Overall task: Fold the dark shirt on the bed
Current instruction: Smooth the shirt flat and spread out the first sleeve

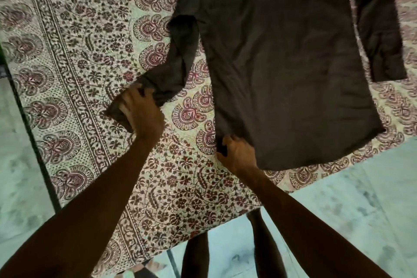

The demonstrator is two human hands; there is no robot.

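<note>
Left hand [141, 111] grips sleeve [180, 52], right hand [238, 153] hem [316, 153]

Bare forearms [101, 198], bare left hand [141, 113] and right hand [237, 156], seemingly bare legs [195, 255] in shadow below.

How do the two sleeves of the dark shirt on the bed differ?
The twisted sleeve is bunched and drawn away from the body of the dark shirt; the flat sleeve lies straight beside it. The left hand grips the twisted sleeve's end; nothing touches the flat sleeve. Both are the same dark fabric on the bedspread.
</note>
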